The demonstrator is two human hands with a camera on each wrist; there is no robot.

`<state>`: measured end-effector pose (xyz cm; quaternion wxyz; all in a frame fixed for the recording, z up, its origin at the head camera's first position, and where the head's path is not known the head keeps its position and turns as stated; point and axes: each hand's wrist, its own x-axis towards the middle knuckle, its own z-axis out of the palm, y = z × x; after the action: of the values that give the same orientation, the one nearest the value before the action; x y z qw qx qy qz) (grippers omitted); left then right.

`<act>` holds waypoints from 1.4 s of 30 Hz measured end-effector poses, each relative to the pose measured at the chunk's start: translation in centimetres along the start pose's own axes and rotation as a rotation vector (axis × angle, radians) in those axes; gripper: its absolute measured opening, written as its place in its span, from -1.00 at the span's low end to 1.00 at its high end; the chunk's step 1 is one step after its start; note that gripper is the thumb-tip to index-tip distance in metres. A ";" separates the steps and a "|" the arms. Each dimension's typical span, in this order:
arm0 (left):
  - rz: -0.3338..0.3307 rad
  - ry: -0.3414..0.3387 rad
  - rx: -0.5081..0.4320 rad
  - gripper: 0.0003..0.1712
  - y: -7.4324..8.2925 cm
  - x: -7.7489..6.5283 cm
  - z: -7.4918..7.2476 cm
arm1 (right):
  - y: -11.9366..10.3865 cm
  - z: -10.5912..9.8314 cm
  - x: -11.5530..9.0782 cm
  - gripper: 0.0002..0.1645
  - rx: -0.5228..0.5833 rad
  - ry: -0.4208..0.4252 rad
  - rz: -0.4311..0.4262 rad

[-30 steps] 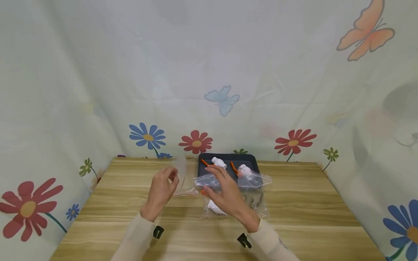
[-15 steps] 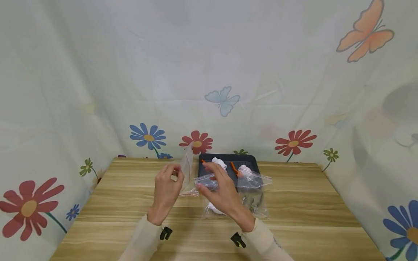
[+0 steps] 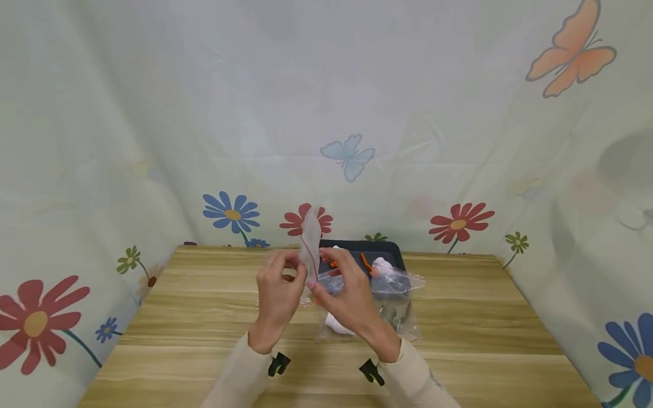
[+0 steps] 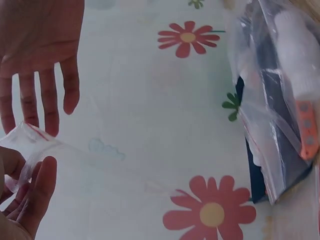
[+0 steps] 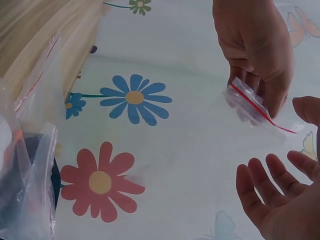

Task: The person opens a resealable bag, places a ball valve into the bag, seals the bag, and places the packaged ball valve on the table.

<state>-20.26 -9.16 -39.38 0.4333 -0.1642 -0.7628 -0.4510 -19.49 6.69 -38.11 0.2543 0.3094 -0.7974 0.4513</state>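
My left hand [image 3: 278,292] pinches a clear zip bag [image 3: 310,241] with a red seal line, held up in front of me. The bag looks flat, with nothing visible inside. My right hand [image 3: 352,292] is beside it, thumb and fingers spread apart. In the right wrist view the bag's red-lined corner [image 5: 267,116] reaches toward the gap between the right thumb and fingers [image 5: 272,182]. On the table below the right hand lies a filled clear bag [image 3: 334,324] with a white object and an orange piece [image 4: 306,130].
Behind the hands stands a dark tray [image 3: 385,247] with a white object [image 3: 382,266] and an orange stick [image 3: 365,262]. A second filled bag [image 3: 393,317] with grey-green contents overlaps its front. Another clear bag edge [image 3: 305,302] shows on the table under the left hand.
My left hand has moved right and lifted the bag upright, closer to the right hand. The right hand has stayed nearly in place, fingers still spread.
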 end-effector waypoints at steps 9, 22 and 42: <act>0.011 -0.040 -0.043 -0.81 1.7 -0.1 0.8 | -0.2 -0.6 0.2 -0.47 -0.006 0.123 -0.058; 0.085 -0.083 -0.080 -0.81 2.0 -0.1 1.0 | 0.7 -0.9 0.1 -0.69 -0.063 0.247 -0.044; 0.201 -0.065 -0.054 -0.72 1.9 -0.2 0.5 | 1.9 -1.7 0.0 -0.74 -0.095 0.483 -0.176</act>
<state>-19.18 -7.72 -38.63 0.4467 -0.2662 -0.7438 -0.4200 -20.62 8.96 -38.35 0.4899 0.2485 -0.7038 0.4504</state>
